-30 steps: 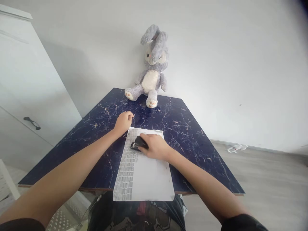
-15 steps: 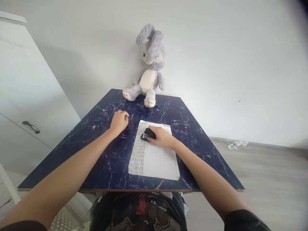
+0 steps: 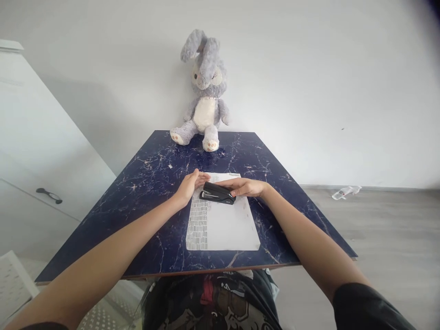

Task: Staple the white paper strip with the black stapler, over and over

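A black stapler (image 3: 218,193) lies over the upper part of a sheet of paper (image 3: 233,227), which has a band of grey printed or drawn blocks down its left side. My right hand (image 3: 245,187) holds the stapler's right end, the thumb at its near side and the fingers stretched along its far side. Beside the stapler's left end is my left hand (image 3: 190,185), its fingers extended over the paper's top left edge and holding nothing. Whether its fingertips touch the stapler I cannot tell.
A grey plush rabbit (image 3: 206,94) sits at the back of the dark blue marbled table (image 3: 144,229), against the wall. A small white scrap (image 3: 170,166) lies left of the paper. A white cabinet (image 3: 30,151) stands at left; a clear plastic item (image 3: 345,192) is on the floor.
My left hand has moved right from the bare table to the paper and its fingers have straightened. My right hand has shifted to the stapler's right end, uncovering more of it. The view has shifted slightly.
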`<state>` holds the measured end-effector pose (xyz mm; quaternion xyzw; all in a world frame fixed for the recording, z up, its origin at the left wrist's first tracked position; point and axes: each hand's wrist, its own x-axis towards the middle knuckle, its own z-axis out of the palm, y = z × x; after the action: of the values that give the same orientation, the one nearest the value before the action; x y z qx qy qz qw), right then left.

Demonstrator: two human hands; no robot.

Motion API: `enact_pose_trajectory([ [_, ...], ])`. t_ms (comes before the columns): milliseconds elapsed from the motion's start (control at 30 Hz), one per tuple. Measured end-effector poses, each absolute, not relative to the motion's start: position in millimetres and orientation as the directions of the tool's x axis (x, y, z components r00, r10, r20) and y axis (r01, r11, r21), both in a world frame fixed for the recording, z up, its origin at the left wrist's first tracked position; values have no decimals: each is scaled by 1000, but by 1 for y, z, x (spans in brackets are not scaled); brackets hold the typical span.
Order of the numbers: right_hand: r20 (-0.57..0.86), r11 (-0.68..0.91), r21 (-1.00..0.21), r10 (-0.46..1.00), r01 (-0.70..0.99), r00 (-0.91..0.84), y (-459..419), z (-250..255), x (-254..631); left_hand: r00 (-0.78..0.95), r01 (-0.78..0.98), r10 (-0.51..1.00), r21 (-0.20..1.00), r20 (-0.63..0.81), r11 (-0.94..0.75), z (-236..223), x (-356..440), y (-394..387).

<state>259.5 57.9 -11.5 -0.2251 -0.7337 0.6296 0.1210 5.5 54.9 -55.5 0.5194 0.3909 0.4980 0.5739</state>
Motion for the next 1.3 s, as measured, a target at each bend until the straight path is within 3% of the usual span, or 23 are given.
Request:
enact_pose_trajectory([
  [267, -34, 276, -945, 444, 173, -895, 57, -10, 254, 148, -235, 989, 970, -26, 61, -49, 2, 56],
  [400, 68, 521, -797, 580, 306, -812, 48, -14, 234, 133, -284, 990, 954, -55, 92, -47, -1, 57],
  [500, 151, 619, -676, 648, 400, -747, 40, -15, 222, 78, -363, 994, 926, -81, 104, -44, -7, 59],
  [567, 265, 693, -562, 667, 451, -696, 34, -14, 218, 84, -431, 989, 891, -118, 143, -42, -11, 62],
  [667, 440, 782, -231, 614, 578, -655, 26, -11, 214, 156, -502, 973, 835, -169, 226, -42, -15, 64],
  [767, 429, 777, 64, 546, 627, -720, 23, -13, 210, 227, -507, 954, 813, -194, 286, -44, -13, 64],
  [867, 382, 766, 154, 536, 624, -753, 23, -17, 207, 249, -454, 951, 846, -181, 280, -48, -8, 62],
  [967, 438, 730, 65, 592, 680, -677, 26, -19, 207, 202, -409, 964, 880, -171, 241, -52, -6, 62],
  [1067, 535, 626, -234, 722, 744, -439, 32, -17, 210, 33, -407, 984, 897, -174, 172, -52, -12, 69],
  [1133, 479, 565, -446, 806, 694, -348, 36, -17, 213, -81, -416, 986, 904, -148, 101, -50, -20, 75],
  [1200, 377, 538, -568, 843, 624, -384, 39, -19, 215, -200, -412, 978, 911, -52, -36, -44, -29, 80],
  [1300, 287, 567, -611, 809, 553, -513, 42, -27, 214, -351, -261, 897, 892, 269, -370, -33, -35, 77],
])
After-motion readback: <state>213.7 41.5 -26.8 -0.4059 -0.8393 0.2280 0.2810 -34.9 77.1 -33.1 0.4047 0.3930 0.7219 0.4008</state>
